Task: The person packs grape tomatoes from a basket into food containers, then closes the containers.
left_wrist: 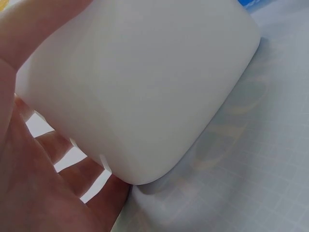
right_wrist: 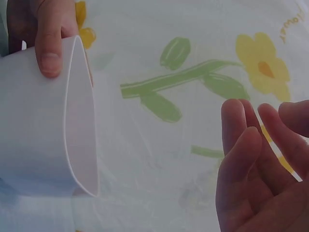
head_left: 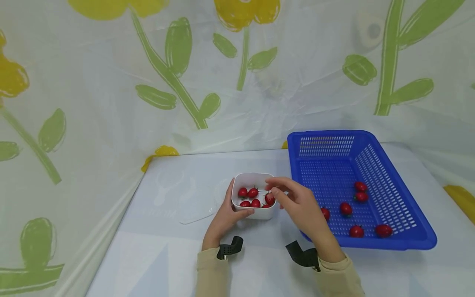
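Observation:
My left hand [head_left: 225, 219] grips a small white square container [head_left: 256, 213] from its left side, thumb on the front wall and fingers round the far side. Several red cherry tomatoes [head_left: 253, 192] lie inside it. The left wrist view shows the container's smooth wall [left_wrist: 145, 87] close against the palm. Over the container's right rim is my right hand [head_left: 304, 208], fingers loosely bent. Nothing shows between those fingers [right_wrist: 236, 154] in the right wrist view, where they stand apart from the container's opening.
To the right stands a blue plastic basket [head_left: 398, 181] with several cherry tomatoes [head_left: 346, 209] scattered on its bottom. A clear, flat lid-like piece [head_left: 196, 206] lies on the white table left of the container. Behind hangs a flower-patterned sheet [head_left: 289, 90].

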{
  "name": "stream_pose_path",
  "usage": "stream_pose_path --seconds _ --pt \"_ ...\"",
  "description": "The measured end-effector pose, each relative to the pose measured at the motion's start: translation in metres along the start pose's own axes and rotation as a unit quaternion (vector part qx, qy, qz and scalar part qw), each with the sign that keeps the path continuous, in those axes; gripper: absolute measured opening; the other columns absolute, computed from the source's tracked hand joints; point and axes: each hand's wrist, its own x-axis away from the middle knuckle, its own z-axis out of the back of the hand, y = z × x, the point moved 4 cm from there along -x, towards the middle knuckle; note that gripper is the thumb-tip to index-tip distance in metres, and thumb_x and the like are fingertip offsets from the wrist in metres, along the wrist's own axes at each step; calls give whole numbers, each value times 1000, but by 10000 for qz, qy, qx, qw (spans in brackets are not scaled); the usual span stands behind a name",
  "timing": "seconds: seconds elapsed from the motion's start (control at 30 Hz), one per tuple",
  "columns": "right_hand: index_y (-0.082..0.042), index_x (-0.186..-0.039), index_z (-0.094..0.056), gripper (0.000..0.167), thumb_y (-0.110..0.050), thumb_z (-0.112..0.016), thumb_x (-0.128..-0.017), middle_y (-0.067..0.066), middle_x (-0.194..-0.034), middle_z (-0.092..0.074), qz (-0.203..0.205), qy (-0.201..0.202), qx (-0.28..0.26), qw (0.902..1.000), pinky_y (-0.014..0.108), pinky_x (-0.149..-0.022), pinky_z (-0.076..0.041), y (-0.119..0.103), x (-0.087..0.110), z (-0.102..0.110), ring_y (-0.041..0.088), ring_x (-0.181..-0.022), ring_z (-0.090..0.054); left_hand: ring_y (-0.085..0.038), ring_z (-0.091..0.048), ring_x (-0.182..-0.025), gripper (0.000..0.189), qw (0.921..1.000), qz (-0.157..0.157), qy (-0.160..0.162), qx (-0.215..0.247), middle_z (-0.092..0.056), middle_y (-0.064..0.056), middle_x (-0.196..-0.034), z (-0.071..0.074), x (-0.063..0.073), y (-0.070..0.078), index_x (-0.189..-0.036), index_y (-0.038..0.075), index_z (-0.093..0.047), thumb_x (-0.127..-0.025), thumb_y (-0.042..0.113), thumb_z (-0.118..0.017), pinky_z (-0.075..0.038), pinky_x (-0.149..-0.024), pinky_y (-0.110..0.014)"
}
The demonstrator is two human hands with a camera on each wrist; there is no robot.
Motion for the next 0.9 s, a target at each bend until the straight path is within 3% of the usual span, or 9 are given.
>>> stream_pose_path --seconds 0.2,0.47,0.57,0.9 --pt "-24 -115 -58 25 -28 -52 -91 -9 -101 -61 207 -262 513 9981 26 -61 -47 -8 -1 9 8 -81 -54 -22 -25 -127 98 9999 -58 -34 -107 -24 -1 -143 1 0 4 -143 31 -4 -74 28 -73 -27 -99 -45" --pt "-24 -119 -55 30 -29 -54 -89 -11 -107 -59 321 -777 1437 9860 29 -69 -48 -8 -4 27 3 -85 -55 -14 -28 -125 100 9998 -8 120 -127 -26 11 -139 3 -10 -23 -138 46 -6 -67 40 -76 -28 -99 -44" --pt "-25 -123 -52 33 -29 -53 -90 -11 -109 -57 330 -938 1678 9808 28 -70 -48 -5 -6 37 3 -87 -54 -13 -28 -125 100 9995 -72 214 -214 -26 13 -139 2 -11 -27 -137 48 -7 -66 43 -76 -28 -98 -44" --pt "-24 -135 -36 48 -31 -52 -90 -1 -113 -56 24 -1433 1961 9701 34 -75 -48 10 -13 71 13 -96 -56 -12 -27 -126 100 9996 -72 217 -192 -25 16 -138 2 -11 -28 -136 50 -6 -66 42 -76 -26 -99 -45"
